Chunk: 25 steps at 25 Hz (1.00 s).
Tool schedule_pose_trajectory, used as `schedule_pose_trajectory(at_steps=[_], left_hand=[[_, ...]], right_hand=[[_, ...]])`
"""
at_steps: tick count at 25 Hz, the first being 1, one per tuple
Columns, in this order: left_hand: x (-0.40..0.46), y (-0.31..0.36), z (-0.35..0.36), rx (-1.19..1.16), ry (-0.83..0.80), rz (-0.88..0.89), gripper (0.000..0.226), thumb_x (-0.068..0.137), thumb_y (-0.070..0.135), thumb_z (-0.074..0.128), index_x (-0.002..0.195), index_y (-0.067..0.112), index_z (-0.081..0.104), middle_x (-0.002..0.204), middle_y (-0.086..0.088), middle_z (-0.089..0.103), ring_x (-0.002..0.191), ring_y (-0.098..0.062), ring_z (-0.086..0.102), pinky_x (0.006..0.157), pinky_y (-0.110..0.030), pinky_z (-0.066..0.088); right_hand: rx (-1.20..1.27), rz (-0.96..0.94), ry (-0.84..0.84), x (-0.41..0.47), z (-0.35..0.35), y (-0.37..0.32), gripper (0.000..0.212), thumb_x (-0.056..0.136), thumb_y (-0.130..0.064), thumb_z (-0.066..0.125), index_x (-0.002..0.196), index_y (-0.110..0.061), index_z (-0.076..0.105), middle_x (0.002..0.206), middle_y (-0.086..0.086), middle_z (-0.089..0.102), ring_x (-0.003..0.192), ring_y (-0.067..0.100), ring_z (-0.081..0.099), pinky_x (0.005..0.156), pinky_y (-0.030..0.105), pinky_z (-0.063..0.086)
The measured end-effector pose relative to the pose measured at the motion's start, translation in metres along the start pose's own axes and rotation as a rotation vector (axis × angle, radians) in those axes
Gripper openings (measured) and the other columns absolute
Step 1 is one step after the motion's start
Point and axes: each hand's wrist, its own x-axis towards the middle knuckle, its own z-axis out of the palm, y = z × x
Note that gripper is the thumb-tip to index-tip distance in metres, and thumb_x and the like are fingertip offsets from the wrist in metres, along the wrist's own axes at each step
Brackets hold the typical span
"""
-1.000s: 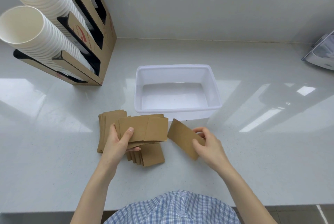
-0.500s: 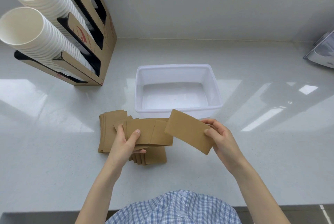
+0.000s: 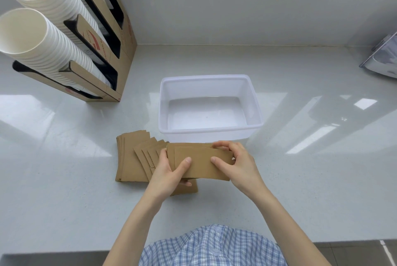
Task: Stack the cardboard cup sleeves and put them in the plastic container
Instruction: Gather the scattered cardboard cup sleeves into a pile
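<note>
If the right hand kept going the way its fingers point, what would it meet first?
The right hand points left across the held sleeves, so it would likely meet the left hand first; depth is unclear.

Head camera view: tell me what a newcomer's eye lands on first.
Both hands, left hand and right hand, hold a small stack of brown cardboard sleeves at the centre, over more sleeves fanned on the counter. Just behind sits an empty plastic container; stacked white cups lean from a rack at far left.
</note>
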Motion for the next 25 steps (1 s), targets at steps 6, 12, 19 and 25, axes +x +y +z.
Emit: schedule_pose_trajectory(at_steps=[6, 12, 19, 25], left_hand=[[-0.002, -0.001, -0.009, 0.079, -0.083, 0.032, 0.019, 0.085, 0.018, 0.056, 0.102, 0.023, 0.048, 0.092, 0.005, 0.063, 0.066, -0.001, 0.064, 0.050, -0.020, 0.053], [0.000, 0.001, -0.016, 0.143, -0.074, 0.061, 0.024, 0.082, 0.018, 0.061, 0.103, 0.019, 0.052, 0.085, 0.003, 0.064, 0.060, 0.001, 0.062, 0.049, -0.017, 0.051], [0.008, 0.003, -0.045, 0.122, 0.076, 0.064, 0.012, 0.084, 0.017, 0.057, 0.093, 0.025, 0.056, 0.097, -0.001, 0.063, 0.074, -0.002, 0.061, 0.051, -0.013, 0.051], [0.020, 0.002, -0.081, 0.217, 0.410, 0.050, 0.024, 0.085, 0.021, 0.056, 0.109, 0.021, 0.051, 0.127, -0.009, 0.049, 0.108, -0.018, 0.049, 0.092, -0.033, 0.042]], right_hand=[[-0.216, -0.115, -0.153, 0.000, 0.003, -0.001, 0.050, 0.080, -0.031, 0.064, 0.127, -0.029, 0.047, 0.117, -0.012, 0.044, 0.115, 0.007, 0.040, 0.100, 0.024, 0.033], [-0.111, -0.034, -0.395, 0.007, 0.010, -0.012, 0.037, 0.082, -0.027, 0.061, 0.119, -0.026, 0.054, 0.108, -0.005, 0.064, 0.098, 0.011, 0.060, 0.081, 0.018, 0.048], [0.119, 0.225, -0.451, 0.000, 0.016, -0.005, 0.024, 0.089, -0.026, 0.053, 0.112, -0.019, 0.053, 0.094, -0.010, 0.061, 0.080, 0.001, 0.058, 0.061, 0.008, 0.046], [0.103, 0.372, -0.395, 0.003, 0.024, 0.006, 0.031, 0.091, -0.029, 0.048, 0.117, -0.012, 0.051, 0.111, 0.003, 0.061, 0.092, 0.014, 0.058, 0.071, 0.020, 0.046]])
